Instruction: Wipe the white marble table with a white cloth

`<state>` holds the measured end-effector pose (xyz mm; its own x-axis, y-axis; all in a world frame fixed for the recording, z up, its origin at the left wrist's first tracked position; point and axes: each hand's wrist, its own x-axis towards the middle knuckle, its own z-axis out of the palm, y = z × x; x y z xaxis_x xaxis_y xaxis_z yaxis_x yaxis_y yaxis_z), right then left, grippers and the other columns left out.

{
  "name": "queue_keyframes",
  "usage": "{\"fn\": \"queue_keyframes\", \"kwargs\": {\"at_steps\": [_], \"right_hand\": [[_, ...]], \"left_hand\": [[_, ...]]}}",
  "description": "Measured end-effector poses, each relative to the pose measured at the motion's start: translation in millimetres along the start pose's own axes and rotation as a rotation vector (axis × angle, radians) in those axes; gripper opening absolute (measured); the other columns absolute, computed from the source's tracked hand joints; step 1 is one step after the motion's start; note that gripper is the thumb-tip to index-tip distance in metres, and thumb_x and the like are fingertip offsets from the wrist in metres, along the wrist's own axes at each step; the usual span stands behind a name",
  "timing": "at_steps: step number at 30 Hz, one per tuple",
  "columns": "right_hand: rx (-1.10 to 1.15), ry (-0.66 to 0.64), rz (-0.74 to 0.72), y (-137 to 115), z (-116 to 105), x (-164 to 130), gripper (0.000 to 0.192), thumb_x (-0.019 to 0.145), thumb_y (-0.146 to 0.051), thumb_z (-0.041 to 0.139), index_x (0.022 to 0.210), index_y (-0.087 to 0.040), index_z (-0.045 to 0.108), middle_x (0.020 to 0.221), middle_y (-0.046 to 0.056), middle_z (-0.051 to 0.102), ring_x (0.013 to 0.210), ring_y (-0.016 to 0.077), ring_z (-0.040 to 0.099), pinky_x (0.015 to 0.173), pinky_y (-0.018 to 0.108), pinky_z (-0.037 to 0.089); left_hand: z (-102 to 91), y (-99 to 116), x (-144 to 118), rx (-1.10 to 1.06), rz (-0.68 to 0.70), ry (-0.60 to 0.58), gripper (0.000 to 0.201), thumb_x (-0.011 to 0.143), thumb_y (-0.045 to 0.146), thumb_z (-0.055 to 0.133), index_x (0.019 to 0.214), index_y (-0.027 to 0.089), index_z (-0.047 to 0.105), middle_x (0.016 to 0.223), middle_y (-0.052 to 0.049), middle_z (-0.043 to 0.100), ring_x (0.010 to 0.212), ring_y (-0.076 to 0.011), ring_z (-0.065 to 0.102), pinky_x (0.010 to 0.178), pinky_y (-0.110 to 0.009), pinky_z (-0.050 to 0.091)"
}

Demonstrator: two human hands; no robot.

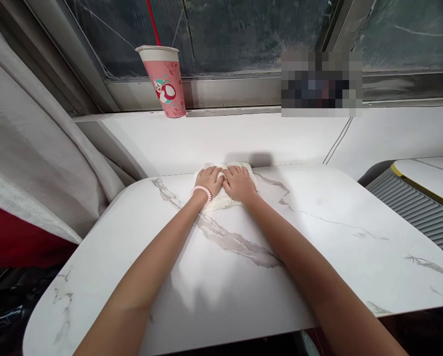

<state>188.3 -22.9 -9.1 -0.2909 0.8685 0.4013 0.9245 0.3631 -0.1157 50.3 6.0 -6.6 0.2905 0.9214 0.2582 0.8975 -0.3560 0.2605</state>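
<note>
At the far edge of the marble table (pixel 318 237), right up against the wall under the window, a white cloth (pixel 225 198) is lying bunched flat on the tabletop and both hands are pressing down on it side by side. Left hand (pixel 208 180) is sitting on the left half of the cloth, fingers stretched out flat and pointing toward the wall, not gripping anything, just palm down on the fabric. Right hand (pixel 238 183) is doing the same on the right half, fingers spread and laid flat, thumb sides of the two hands touching in the middle. So the cloth is lying under the fingers and palms, poking out past the fingertips toward the wall and a bit below the wrists toward the person. A pink coiled hair tie (pixel 201 193) is sitting around the left wrist. Up on the window ledge (pixel 243 131), well apart from the hands and off to the left, a pink paper cup (pixel 164 81) with a red straw is standing upright. A grey curtain (pixel 28 148) is hanging on the left side
</note>
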Motion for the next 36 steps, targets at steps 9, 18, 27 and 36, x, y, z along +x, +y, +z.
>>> {"fn": "queue_keyframes", "kwargs": {"at_steps": [9, 18, 27, 36], "right_hand": [[0.050, 0.011, 0.020, -39, -15, -54, 0.042, 0.098, -0.024, 0.037, 0.132, -0.013, 0.057, 0.142, 0.015, 0.054, 0.132, 0.0296, 0.043, 0.115, 0.051, 0.024], [-0.023, -0.007, -0.103, -89, -62, -173, 0.051, 0.096, -0.030, 0.041, 0.139, -0.006, 0.053, 0.142, 0.022, 0.052, 0.133, 0.0381, 0.042, 0.114, 0.058, 0.024], [0.011, -0.017, -0.126, -129, -65, -185, 0.051, 0.097, -0.032, 0.038, 0.138, -0.006, 0.052, 0.142, 0.023, 0.052, 0.133, 0.0393, 0.041, 0.112, 0.062, 0.023], [0.038, -0.007, -0.050, -129, -27, -100, 0.043, 0.097, -0.028, 0.037, 0.133, -0.011, 0.054, 0.137, 0.019, 0.053, 0.128, 0.0344, 0.042, 0.111, 0.056, 0.024]], "left_hand": [[-15.5, 4, -63, 0.087, 0.030, 0.003, 0.044, 0.096, 0.029, 0.035, 0.133, 0.020, 0.055, 0.144, -0.010, 0.054, 0.136, -0.0246, 0.046, 0.118, -0.047, 0.028], [-30.7, 43, -200, 0.202, 0.155, 0.044, 0.051, 0.099, 0.030, 0.026, 0.139, 0.010, 0.051, 0.145, -0.017, 0.052, 0.137, -0.0301, 0.045, 0.116, -0.052, 0.031], [-51.6, 21, -236, 0.193, 0.141, 0.019, 0.049, 0.098, 0.029, 0.028, 0.138, 0.013, 0.051, 0.144, -0.014, 0.053, 0.136, -0.0271, 0.045, 0.117, -0.049, 0.030], [-54.4, -36, -155, 0.049, 0.049, -0.009, 0.043, 0.094, 0.031, 0.037, 0.132, 0.023, 0.055, 0.140, -0.007, 0.057, 0.132, -0.0252, 0.048, 0.117, -0.047, 0.030]]}}
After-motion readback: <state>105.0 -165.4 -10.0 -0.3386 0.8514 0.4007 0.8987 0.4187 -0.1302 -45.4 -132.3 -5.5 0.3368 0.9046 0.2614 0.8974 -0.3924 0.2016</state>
